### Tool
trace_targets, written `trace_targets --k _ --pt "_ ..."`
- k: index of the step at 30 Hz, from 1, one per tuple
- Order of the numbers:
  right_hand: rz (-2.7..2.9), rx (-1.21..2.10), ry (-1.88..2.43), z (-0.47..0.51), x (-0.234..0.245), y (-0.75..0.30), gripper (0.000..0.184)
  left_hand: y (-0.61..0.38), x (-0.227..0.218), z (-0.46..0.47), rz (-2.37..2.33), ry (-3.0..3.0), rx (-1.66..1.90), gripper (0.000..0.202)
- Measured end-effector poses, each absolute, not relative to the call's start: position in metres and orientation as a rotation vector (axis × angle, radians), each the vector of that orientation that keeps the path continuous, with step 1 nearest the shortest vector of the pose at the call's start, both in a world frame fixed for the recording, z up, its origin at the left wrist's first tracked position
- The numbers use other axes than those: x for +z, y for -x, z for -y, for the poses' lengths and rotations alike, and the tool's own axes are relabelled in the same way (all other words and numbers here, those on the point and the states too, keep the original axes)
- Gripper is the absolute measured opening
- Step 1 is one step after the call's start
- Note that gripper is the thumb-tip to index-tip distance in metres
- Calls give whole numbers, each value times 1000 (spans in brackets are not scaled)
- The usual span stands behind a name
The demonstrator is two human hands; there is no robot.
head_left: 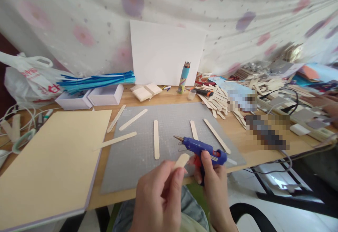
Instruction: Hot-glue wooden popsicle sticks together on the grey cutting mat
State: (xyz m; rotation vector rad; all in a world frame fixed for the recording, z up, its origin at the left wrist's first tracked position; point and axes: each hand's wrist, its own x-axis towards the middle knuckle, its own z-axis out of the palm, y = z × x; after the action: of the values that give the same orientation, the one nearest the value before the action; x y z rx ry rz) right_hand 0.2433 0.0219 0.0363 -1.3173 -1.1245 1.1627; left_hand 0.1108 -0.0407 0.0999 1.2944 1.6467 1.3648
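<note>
Pinched between the thumb and fingers of my left hand (pixel 161 193) is a wooden craft stick (pixel 182 160); its rounded end points up and right, and the rest is hidden by the hand. My right hand (pixel 213 186) is wrapped round a blue hot glue gun (pixel 199 146), whose metal nozzle points left above the grey cutting mat (pixel 137 168). Several loose craft sticks lie apart on and around the mat, among them an upright-lying stick (pixel 156 139) in the middle and a slanted stick (pixel 217 136) to the right.
A cream board (pixel 52 161) covers the table's left side. Behind the mat are a bundle of sticks (pixel 146 91), a pencil tube (pixel 183 78) and a white board (pixel 166 54). Piled sticks (pixel 216 99) and a power strip (pixel 311 126) lie right, near another person's hand (pixel 324 101).
</note>
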Motion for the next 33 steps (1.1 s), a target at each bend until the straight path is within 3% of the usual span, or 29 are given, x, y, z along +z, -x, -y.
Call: trace_targets --k 5,11,20,24,29,33 --pt "1032 1012 1322 -31 46 -268 49 -106 99 36 -1549 -1064 1358 36" --pt "1053 822 1679 -82 66 -342 69 -102 93 34 -1522 -970 1350 44" --pt "1312 491 2015 -159 70 -402 33 -97 79 26 -1473 -799 1373 47" --pt "1357 230 2134 -147 73 -394 30 -96 78 21 -1348 -674 1412 46" --pt "1398 -193 2043 -101 93 -383 51 -89 75 17 -1326 -650 1430 40" --pt "1394 -70 1831 -68 91 -345 41 -84 67 14 -1411 -683 1483 35"
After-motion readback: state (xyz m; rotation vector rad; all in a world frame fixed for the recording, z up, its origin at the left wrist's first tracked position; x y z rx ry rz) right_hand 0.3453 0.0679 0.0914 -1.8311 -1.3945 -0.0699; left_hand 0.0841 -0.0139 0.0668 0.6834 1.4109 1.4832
